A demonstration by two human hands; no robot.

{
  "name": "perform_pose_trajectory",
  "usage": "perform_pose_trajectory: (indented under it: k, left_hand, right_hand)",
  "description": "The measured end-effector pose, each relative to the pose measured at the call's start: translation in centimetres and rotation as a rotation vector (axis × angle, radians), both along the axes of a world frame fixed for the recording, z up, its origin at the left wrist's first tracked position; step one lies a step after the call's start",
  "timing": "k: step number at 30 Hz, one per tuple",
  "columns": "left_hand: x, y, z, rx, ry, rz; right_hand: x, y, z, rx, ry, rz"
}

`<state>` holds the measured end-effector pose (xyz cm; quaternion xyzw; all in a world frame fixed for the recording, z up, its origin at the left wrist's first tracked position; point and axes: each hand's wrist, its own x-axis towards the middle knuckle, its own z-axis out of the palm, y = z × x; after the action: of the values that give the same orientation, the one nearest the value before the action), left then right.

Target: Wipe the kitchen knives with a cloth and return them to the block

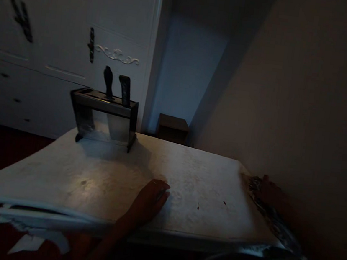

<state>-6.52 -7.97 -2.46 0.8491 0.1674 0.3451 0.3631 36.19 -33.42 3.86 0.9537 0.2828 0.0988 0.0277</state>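
Observation:
My left hand (152, 197) rests on the middle of the white tabletop (184, 165), its fingers curled toward the thumb. A small greyish patch shows between thumb and fingers, too dim to name. At the table's right edge my right hand (270, 191) is closed on the upper end of a long, dark, shiny crumpled thing (278, 227), which runs down along that edge toward me. Dim light hides most of the right fingers. A knife stand (103, 104) with clear sides stands at the back left of the table, apart from both hands, holding two black-handled knives (124, 90).
Behind the table on the left are white cabinet doors (58, 40) with dark handles. A small brown box-shaped unit (173, 123) stands beyond the back edge. The wall (285, 97) rises close on the right. Torn white sheeting (28, 243) hangs below the front left edge.

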Motion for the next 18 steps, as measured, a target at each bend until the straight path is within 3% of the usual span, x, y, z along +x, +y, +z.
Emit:
perform_pose_trajectory:
  k: [3, 6, 8, 14, 18]
  left_hand:
    - [-0.9, 0.5, 0.5, -0.12, 0.004, -0.009]
    - [-2.7, 2.5, 1.5, -0.227, -0.031, 0.043]
    - [-4.4, 4.9, 2.3, -0.274, -0.099, 0.15]
    - [-9.8, 14.5, 6.2, -0.261, -0.49, 0.75]
    - [-12.1, 20.5, 8.7, -0.239, -0.655, 0.906]
  right_hand:
    - [-0.1, 1.7, 0.7, -0.001, -0.008, 0.039]
    - [-1.2, 4.7, 1.1, 0.05, -0.039, 0.236]
    - [-2.8, 7.7, 1.3, 0.115, -0.012, 0.386]
    - [-12.3, 18.8, 2.2, 0.361, 0.417, 0.657]
    - [-19.8, 27.0, 3.0, 0.586, 0.659, 0.857]
